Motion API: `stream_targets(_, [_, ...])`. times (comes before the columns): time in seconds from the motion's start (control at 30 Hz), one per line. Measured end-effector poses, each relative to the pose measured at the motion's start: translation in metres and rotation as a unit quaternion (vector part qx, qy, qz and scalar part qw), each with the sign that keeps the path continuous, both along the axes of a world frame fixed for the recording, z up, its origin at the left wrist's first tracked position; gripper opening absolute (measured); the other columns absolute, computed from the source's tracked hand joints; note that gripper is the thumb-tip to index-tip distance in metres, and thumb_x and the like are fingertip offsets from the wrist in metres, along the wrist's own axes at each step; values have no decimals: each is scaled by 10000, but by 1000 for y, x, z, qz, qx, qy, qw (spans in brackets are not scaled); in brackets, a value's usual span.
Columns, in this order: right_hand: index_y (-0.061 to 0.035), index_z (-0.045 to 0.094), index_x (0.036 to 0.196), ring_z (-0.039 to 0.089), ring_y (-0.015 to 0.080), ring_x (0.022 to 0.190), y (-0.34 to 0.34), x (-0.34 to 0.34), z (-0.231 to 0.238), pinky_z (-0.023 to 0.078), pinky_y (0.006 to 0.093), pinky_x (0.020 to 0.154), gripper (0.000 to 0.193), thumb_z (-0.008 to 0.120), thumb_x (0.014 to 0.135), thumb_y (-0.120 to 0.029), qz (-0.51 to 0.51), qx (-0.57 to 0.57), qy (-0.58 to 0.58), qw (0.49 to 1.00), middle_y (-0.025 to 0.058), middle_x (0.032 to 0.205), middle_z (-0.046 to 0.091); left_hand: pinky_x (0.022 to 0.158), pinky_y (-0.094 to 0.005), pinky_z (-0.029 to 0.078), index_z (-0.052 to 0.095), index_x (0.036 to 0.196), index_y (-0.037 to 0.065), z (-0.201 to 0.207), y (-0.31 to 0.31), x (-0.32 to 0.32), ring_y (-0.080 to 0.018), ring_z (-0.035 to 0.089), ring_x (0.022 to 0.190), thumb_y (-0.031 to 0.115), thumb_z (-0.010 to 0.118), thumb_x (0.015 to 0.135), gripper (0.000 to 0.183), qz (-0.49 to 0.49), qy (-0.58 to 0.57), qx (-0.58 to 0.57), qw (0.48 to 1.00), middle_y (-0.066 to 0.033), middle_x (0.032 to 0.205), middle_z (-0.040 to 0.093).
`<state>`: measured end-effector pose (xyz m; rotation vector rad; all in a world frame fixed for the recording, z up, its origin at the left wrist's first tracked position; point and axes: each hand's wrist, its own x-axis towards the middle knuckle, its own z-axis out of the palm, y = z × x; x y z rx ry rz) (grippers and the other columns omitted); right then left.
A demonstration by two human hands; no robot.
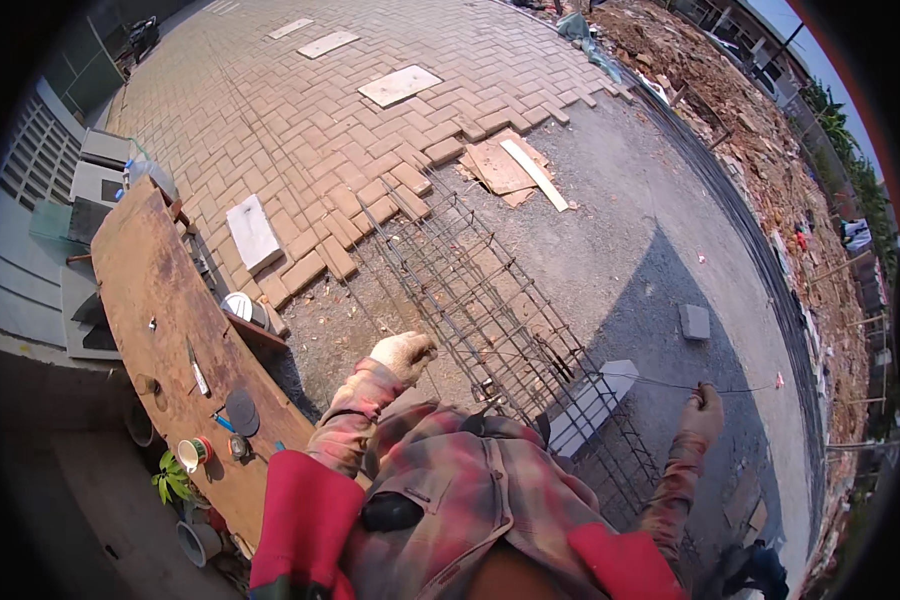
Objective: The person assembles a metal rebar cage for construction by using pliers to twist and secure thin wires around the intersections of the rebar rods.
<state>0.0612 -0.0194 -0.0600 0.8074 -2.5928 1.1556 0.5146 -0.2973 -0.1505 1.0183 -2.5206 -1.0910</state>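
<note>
A long cage of steel reinforcing bars [515, 285] runs in front of me, from the paving edge back toward my right side. My left hand [405, 358], in a pale work glove, is closed just left of the cage; what it holds, if anything, is hidden. Out to the right, in the shade, my right hand [705, 412] is closed around thin wires [650, 379] that stretch from the cage and stick out past the fist. A pale slatted board or block [592, 410] lies partly beneath the cage.
A brown wooden board [170, 300] at the left bears a knife [198, 372], a dark disc [241, 412] and a cup [192, 453]. Brick paving [300, 120] ends ahead of the cage. A loose grey block [695, 322], cardboard [500, 165] and long black bars [740, 210] lie rightward.
</note>
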Motion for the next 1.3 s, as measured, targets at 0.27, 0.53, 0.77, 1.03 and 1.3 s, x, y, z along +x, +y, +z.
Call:
stream_targets(0.27, [-10,640,938,638,207,759,54,112,8,497,271,691,248,552,714,53,116,239,-120,957,82,901,608,670,-398,484,647,866,95,-4,-122,79,-334,606,774,285,612,828,197,-32,-30,-93,995,-142,820,631])
stream_targets(0.53, [41,616,837,568,94,756,135,238,20,461,226,675,155,501,734,60,-42,87,-339,936,10,739,592,652,-379,489,660,835,103,25,-209,46,-317,625,752,280,637,806,180,-98,-138,-97,981,-129,776,646])
stream_targets(0.77, [40,632,862,579,96,719,152,256,-1,465,231,653,167,515,743,42,-138,51,-381,913,19,759,621,680,-401,494,678,832,107,49,-239,9,-309,636,786,317,625,793,219,-167,-209,-146,953,-128,800,661])
stream_targets(1.03, [35,659,871,582,87,727,81,186,6,470,236,664,123,592,789,-28,-14,56,-391,919,64,784,678,647,-425,473,655,775,69,71,-270,38,-347,612,744,403,602,795,339,-87,-271,-216,934,-169,753,629])
stream_targets(1.3, [-17,696,861,644,150,764,85,125,-25,501,277,715,192,546,758,-80,35,88,-419,903,106,824,699,707,-478,465,647,751,79,76,-236,55,-385,593,789,329,548,803,274,-98,-305,-265,910,-178,782,631])
